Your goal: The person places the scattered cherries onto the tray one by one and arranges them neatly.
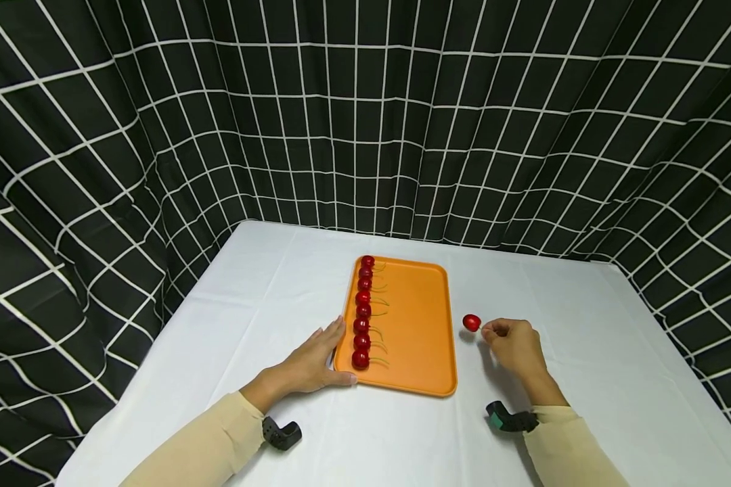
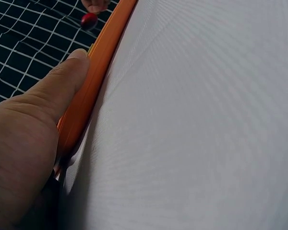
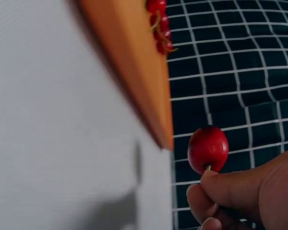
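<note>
An orange tray (image 1: 411,325) lies on the white table, with a column of several red cherries (image 1: 363,311) along its left side, their stems pointing right. My left hand (image 1: 309,358) rests at the tray's lower left corner, fingers straight along the left edge and thumb at the front rim; in the left wrist view the thumb (image 2: 62,84) touches the orange rim. To the right of the tray, my right hand (image 1: 518,345) pinches a single cherry (image 3: 209,149) by its stem between thumb and forefinger. That cherry hangs above the table, apart from the tray.
A white cloth (image 1: 268,284) covers the table. Black curtains with a white grid (image 1: 341,122) stand behind it and at both sides. A dark wrist device (image 1: 282,433) sits on the left wrist, and another (image 1: 510,417) on the right.
</note>
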